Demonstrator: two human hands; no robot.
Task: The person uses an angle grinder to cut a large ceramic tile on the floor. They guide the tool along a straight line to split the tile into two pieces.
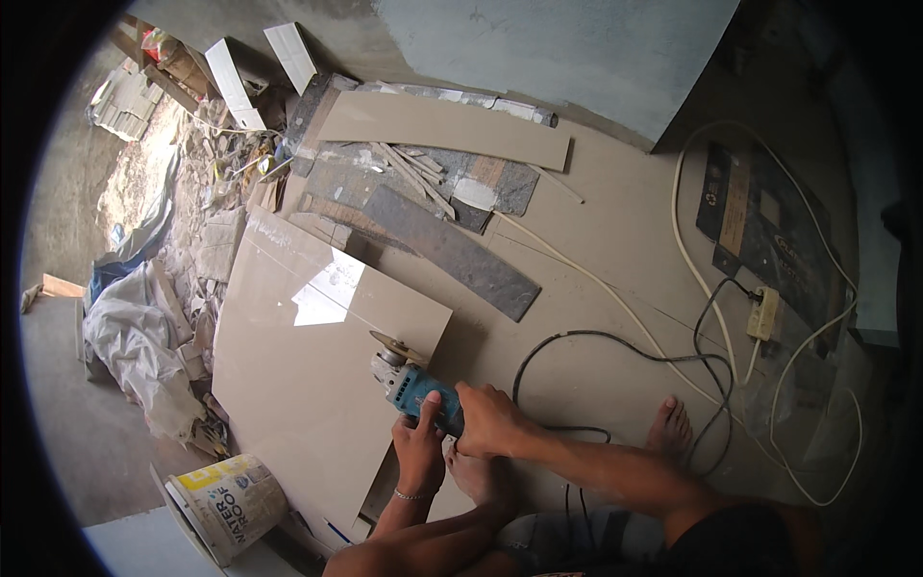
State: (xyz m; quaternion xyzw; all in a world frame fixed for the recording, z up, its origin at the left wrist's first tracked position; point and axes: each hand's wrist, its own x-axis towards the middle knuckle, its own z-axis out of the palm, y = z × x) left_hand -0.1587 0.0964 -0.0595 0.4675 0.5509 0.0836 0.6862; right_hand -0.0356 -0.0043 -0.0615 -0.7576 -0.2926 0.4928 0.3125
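A blue angle grinder (411,387) with a silver gear head is held in both hands over a large beige tile (279,385). My left hand (420,447) grips the body from the near side, thumb lying along the blue casing. My right hand (490,420) wraps around the rear of the tool, so the back end is hidden. The cutting disc (399,346) is beside the tile's right edge, close to a thin line drawn along the surface; whether it touches the tile cannot be told. A bright window reflection lies on the tile.
A black cord (567,335) loops to a cream socket strip (762,313) on the right. Cut tile strips (442,130) lie beyond the big tile. Rubble and a whitish sheet (144,337) are at left, near a white bucket (231,505). My bare foot (670,428) rests near the cord.
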